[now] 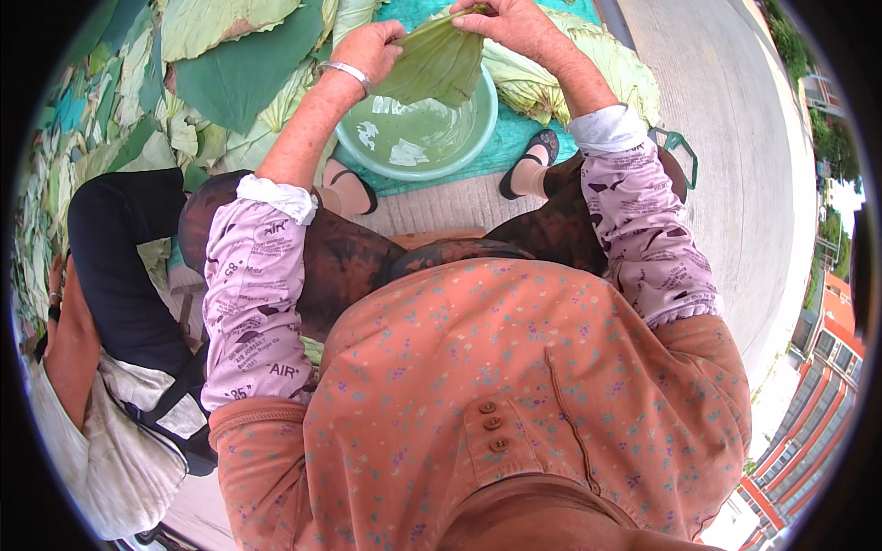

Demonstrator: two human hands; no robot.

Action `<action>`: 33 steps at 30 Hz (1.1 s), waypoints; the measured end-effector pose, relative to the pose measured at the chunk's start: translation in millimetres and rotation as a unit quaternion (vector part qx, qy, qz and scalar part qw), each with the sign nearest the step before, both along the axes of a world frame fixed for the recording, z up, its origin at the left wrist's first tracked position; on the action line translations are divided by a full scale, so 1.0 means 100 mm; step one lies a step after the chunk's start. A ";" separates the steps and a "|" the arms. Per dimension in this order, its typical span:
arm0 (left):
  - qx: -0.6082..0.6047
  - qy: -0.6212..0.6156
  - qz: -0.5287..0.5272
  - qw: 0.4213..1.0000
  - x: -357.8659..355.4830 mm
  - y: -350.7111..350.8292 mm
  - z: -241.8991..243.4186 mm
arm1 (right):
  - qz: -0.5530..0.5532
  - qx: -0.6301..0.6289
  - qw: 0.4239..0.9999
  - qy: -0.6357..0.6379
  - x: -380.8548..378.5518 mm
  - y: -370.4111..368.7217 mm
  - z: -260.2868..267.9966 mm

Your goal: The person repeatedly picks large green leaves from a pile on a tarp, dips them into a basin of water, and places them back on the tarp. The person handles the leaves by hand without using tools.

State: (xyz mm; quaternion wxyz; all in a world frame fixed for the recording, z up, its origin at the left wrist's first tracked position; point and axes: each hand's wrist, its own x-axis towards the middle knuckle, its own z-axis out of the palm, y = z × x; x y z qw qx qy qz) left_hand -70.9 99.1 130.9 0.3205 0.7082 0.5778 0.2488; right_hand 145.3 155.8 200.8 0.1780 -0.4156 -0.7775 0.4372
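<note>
Between my two hands hangs a green lotus leaf [441,65], folded and creased, over the basin. My left hand [370,54], with a silver bangle at its wrist, pinches the leaf's left edge between thumb and fingers. The upper right edge is gripped by my right hand [513,26], whose upper part is cut off by the picture's top. Below the leaf stands a round pale green plastic basin [490,131] holding water [406,134] that reflects the light. The leaf covers the basin's far side.
Paler folded lotus leaves [606,69] lie right of the basin on a teal sheet [475,165]. More lotus leaves [255,76] are piled at the left. Another person [131,275] sits close by my left side. Concrete pavement [730,151] stretches along the right.
</note>
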 end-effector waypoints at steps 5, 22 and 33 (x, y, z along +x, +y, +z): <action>0.011 -0.001 0.002 1.000 -0.02 0.01 0.13 | 0.009 -0.007 0.999 0.041 0.00 0.02 0.10; 0.031 -0.016 -0.011 0.999 -0.07 0.03 0.08 | 0.015 -0.010 1.000 0.020 -0.03 0.01 0.23; 0.033 0.014 0.002 0.999 -0.02 -0.01 0.09 | 0.003 -0.022 1.000 0.011 -0.02 -0.03 0.21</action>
